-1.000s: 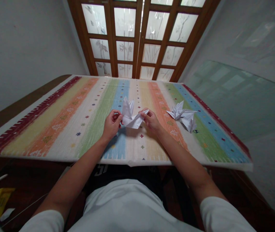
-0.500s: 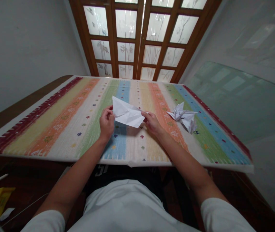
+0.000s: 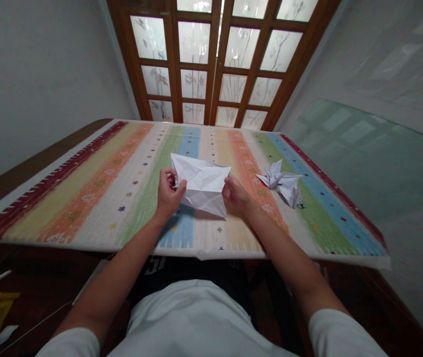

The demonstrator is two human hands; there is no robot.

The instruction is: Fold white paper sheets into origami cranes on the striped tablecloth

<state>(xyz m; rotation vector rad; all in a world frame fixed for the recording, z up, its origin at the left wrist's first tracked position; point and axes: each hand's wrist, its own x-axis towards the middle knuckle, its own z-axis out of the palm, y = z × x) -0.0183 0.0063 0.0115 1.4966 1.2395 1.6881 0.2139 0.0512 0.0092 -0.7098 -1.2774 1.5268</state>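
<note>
Paper unfolded wider (heavily creased), held in 2 hands

creased matt paper sheet, matt woven-looking tablecloth, wooden door frame, translucent glass-like panes

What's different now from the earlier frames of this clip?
The paper, a folded shape with an upright point a second ago, is now a broader, creased sheet, its lower part spread toward the person. Left hand and right hand still hold it. The other paper stayed on the cloth.
</note>
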